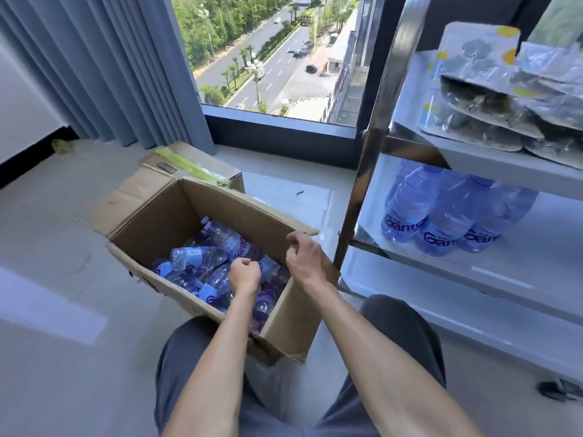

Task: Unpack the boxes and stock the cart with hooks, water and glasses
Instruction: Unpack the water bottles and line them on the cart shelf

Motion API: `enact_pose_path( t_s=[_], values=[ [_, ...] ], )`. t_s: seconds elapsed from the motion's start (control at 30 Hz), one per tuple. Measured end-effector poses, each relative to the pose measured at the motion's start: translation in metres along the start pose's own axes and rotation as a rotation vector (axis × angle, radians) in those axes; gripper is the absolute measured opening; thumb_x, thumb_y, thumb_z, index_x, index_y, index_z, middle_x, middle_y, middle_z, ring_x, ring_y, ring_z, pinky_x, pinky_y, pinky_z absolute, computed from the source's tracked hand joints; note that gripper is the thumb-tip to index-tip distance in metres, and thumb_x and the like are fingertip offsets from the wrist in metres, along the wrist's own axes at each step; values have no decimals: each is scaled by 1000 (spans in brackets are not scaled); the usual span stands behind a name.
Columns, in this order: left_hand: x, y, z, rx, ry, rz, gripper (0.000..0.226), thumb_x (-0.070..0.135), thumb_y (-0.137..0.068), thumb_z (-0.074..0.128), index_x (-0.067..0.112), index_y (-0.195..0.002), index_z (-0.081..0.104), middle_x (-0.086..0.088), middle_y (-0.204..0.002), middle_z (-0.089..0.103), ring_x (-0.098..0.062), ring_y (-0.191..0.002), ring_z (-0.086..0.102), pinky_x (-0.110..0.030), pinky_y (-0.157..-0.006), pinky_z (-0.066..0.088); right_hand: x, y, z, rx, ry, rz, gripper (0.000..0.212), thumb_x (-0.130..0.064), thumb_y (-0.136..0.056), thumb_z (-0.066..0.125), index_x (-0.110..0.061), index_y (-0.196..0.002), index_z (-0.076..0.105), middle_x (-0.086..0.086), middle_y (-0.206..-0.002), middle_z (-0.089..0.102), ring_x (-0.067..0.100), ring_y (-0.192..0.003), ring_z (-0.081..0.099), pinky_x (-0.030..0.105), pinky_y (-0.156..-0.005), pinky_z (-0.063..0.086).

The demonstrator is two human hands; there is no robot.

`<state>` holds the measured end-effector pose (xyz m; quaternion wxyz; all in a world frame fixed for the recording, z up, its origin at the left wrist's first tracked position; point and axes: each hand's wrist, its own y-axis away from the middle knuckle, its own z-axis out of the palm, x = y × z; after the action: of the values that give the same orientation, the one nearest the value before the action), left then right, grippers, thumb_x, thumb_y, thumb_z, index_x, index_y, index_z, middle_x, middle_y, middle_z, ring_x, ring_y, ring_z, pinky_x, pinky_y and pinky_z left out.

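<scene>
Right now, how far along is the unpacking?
Partly done. Packs of hooks lie on the cart's upper shelf, and three water bottles stand on the shelf below. Both hands, left and right, are fists over the open box, holding nothing. Many bottles remain inside. No glasses are visible yet.

Two bare forearms reach forward from the near edge, above knees in dark grey trousers (407, 326). The left hand (244, 274) is lower and further left, its fingers curled into a loose fist, knuckles up, holding nothing visible. The right hand (303, 249) is raised a little higher and farther, fingers also curled under, wrist bent slightly left.
</scene>
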<state>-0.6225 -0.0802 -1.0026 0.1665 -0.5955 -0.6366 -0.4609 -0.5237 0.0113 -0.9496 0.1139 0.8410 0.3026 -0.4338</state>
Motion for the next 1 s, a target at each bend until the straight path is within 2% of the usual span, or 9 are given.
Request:
enact_pose_path(
  t_s=[0.1, 0.23, 0.3, 0.37, 0.47, 0.6, 0.77, 0.93, 1.0],
  values=[
    [-23, -12, 1, -162, -166, -139, 33, 8, -88, 52, -3, -115, 65, -23, -120, 65, -38, -117, 57, -34, -98, 47, 0, -9, 28, -179, 260, 15, 30, 2, -82, 47, -10, -102, 65, 10, -101, 66, 29, -98, 62, 42, -102, 43],
    [-30, -26, 11, -262, -251, -224, 42, 12, -90, 56, -9, -127, 56, -27, -128, 60, -39, -121, 57, -41, -102, 48, 2, -26, 45, -126, 467, 33, 24, 4, -78, 47, -19, -84, 46, 7, -76, 65, 32, -80, 65, 54, -112, 29],
    [-32, -32, 19, -277, -299, -236, 45, 16, -92, 57, -7, -130, 54, -25, -130, 59, -38, -122, 56, -41, -102, 47, 7, -32, 51, -69, 479, 14, 27, 6, -77, 48, -17, -90, 49, 9, -79, 66, 33, -79, 66, 53, -107, 35],
    [-37, -35, 28, -271, -367, -242, 46, 21, -97, 53, -5, -134, 52, -23, -134, 57, -38, -126, 53, -39, -105, 44, 13, -32, 58, -50, 465, -52, 30, 9, -76, 48, -12, -97, 51, 12, -85, 64, 34, -78, 66, 49, -88, 49],
    [-45, -41, 41, -326, -445, -211, 46, 18, -100, 45, 5, -145, 43, -19, -146, 48, -35, -134, 46, -37, -105, 40, 17, -32, 65, -16, 450, -129, 35, 13, -74, 49, -8, -101, 53, 14, -90, 60, 34, -80, 63, 40, -64, 51],
    [-47, -51, 61, -432, -429, -231, 51, 24, -96, 59, 3, -141, 46, -18, -143, 50, -33, -131, 49, -35, -106, 43, 20, -36, 71, 49, 421, -120, 38, 13, -69, 52, -8, -101, 56, 12, -89, 59, 33, -80, 60, 40, -64, 50],
    [-61, -57, 74, -394, -602, -230, 65, 37, -98, 54, 13, -152, 26, -19, -152, 35, -36, -140, 34, -44, -111, 31, 19, -39, 74, 82, 412, -95, 36, 12, -69, 55, -8, -99, 57, 12, -86, 60, 33, -77, 61, 38, -61, 50],
    [-63, -54, 66, -413, -613, -203, 70, 45, -90, 62, 18, -148, 36, -14, -145, 48, -33, -135, 45, -43, -109, 40, 19, -38, 74, 69, 387, -84, 32, 9, -72, 51, -7, -100, 56, 14, -89, 60, 34, -80, 60, 41, -64, 49],
    [-60, -48, 60, -380, -545, -244, 64, 47, -85, 67, 16, -138, 48, -13, -131, 59, -29, -122, 55, -38, -101, 45, 19, -37, 73, 85, 383, -86, 30, 8, -73, 52, -7, -98, 57, 14, -88, 60, 34, -79, 61, 40, -63, 49]
  ],
)
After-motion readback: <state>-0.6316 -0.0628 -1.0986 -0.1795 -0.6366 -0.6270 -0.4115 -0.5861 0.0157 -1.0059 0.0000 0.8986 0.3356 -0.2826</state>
